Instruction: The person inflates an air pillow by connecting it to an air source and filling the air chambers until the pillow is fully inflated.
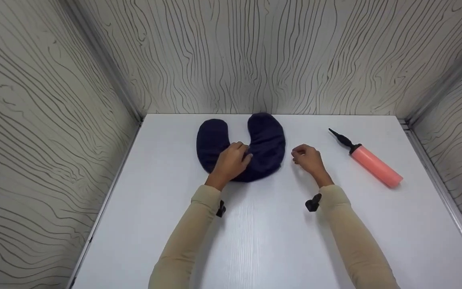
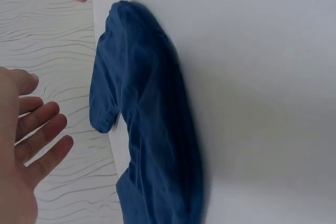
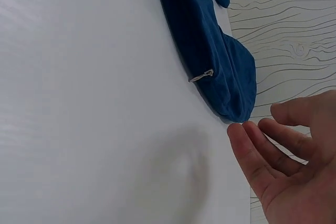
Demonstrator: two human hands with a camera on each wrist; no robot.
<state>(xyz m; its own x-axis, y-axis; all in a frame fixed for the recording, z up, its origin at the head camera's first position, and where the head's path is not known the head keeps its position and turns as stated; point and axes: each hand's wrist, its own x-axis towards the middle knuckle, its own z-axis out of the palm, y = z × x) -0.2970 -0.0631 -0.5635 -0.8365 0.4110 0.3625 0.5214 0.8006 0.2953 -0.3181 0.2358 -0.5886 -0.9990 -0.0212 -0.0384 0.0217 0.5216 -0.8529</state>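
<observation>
A dark blue U-shaped neck pillow point(image 1: 268, 150) lies flat and slack on the table, its two ends pointing at the back wall. My left hand point(image 1: 233, 161) is over the inner curve of the pillow in the head view. In the left wrist view that hand point(image 2: 34, 135) has its fingers spread and loosely bent, with nothing between them. Just right of the pillow, my right hand point(image 1: 309, 158) hovers with relaxed fingers and holds nothing. The right wrist view shows a small metal zipper pull point(image 3: 202, 75) on the pillow's outer edge, near the right fingertips point(image 3: 236, 132).
A hand air pump point(image 1: 377, 166) with a coral barrel and black nozzle lies to the right on the white table point(image 1: 247, 241). Wood-grain patterned panels point(image 1: 271, 56) enclose the table at the back and both sides. A small black device point(image 1: 313, 202) sits at the right wrist.
</observation>
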